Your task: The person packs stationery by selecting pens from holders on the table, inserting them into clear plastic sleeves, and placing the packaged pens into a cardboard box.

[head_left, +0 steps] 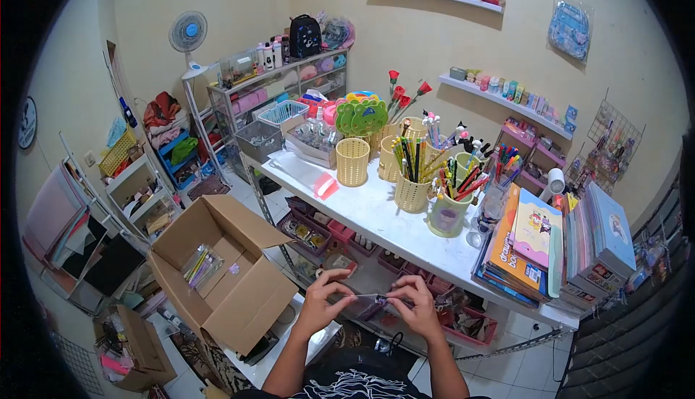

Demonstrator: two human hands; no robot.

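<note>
You have a thin thing (368, 295) up in the air, in the near middle, between your two hands. It is on the near side of the white table (369, 207) and to the right of the big brown box (246, 308). Your left hand (326, 303) pinches its left end, thumb and finger tips close together. Your right hand (415, 306) pinches the other end, also with a narrow grip. The other fingers of both hands are bent.

The thin thing looks pale and a bit shiny, with a dark bit near your right finger tips. It is too small to tell just what it is. My guess is that it is very light, so you need only a soft pinch. It lies quite straight between your hands, but I can't tell if it is stiff, or floppy and just pulled flat. If it is plastic, as the shine hints, it may be slippery, so dry finger tips would help.

The ends look like the best spots to hold, with the flat of your thumb on one side and a finger on the other. Don't squeeze or bend the middle, because something so thin could crease, rip or snap. Don't tug your hands apart hard, either.

To your left, inside the box, lies a clear bag with pens (204, 267). Far from you, on the table, stands a woven cup of pencils (412, 195).
</note>
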